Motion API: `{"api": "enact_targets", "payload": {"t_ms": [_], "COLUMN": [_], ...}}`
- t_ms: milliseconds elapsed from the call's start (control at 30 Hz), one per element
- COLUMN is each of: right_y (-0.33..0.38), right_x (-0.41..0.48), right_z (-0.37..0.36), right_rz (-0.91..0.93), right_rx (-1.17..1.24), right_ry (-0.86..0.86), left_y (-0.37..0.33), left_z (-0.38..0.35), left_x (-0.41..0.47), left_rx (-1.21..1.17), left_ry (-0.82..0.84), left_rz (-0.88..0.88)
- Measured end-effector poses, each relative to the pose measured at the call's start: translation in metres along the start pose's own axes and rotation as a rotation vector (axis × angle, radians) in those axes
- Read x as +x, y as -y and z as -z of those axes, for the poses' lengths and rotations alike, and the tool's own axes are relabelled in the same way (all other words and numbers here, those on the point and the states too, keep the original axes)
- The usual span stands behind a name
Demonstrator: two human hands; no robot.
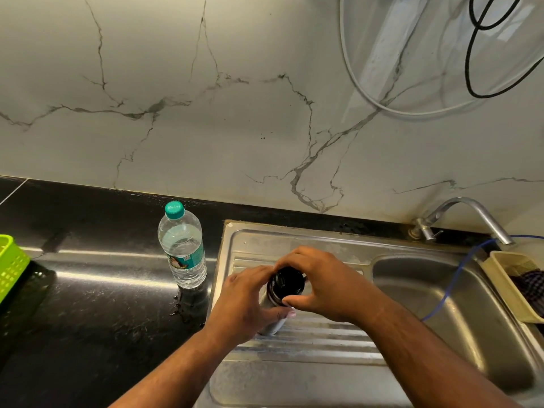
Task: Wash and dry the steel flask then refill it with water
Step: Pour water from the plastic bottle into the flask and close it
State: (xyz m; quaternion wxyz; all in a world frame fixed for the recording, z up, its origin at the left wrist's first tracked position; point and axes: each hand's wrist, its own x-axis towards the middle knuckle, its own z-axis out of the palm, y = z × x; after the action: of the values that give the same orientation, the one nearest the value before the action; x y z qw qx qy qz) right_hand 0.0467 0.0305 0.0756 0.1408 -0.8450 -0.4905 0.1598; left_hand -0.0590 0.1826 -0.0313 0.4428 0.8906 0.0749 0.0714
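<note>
On the ribbed steel draining board [309, 343] of the sink, my head view shows the silver steel flask [275, 322] standing with its black round lid [285, 285] on top. My left hand [247, 304] grips the flask's body, its fingers [282, 312] curled round it. My right hand [321, 284] comes from the other side and its fingers are curled round the lid. Just left of the sink, on the black stone bench [103, 290], stands a clear plastic water bottle with a teal cap [182, 248], partly full. A lime-green plastic basket [11, 266] sits at the bench's far left edge. Beyond the steel basin [441, 304] a curved metal tap [471, 213] reaches over, and a beige plastic tray [500, 278] holding a dark checked cloth [530, 290] rests at the right rim
</note>
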Motion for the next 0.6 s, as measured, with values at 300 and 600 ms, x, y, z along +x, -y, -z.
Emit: {"api": "enact_targets", "payload": {"t_ms": [300, 600], "right_y": [0.016, 0.008], "right_x": [0.003, 0.002], "right_z": [-0.002, 0.009], "right_rz": [-0.126, 0.051], "right_rx": [-0.167, -0.178], "right_ry": [-0.047, 0.114], "left_y": [-0.001, 0.0], "left_z": [0.001, 0.001], "left_x": [0.001, 0.001], "left_rx": [0.03, 0.03], "left_ry": [0.0, -0.02], "left_rz": [0.001, 0.012]}}
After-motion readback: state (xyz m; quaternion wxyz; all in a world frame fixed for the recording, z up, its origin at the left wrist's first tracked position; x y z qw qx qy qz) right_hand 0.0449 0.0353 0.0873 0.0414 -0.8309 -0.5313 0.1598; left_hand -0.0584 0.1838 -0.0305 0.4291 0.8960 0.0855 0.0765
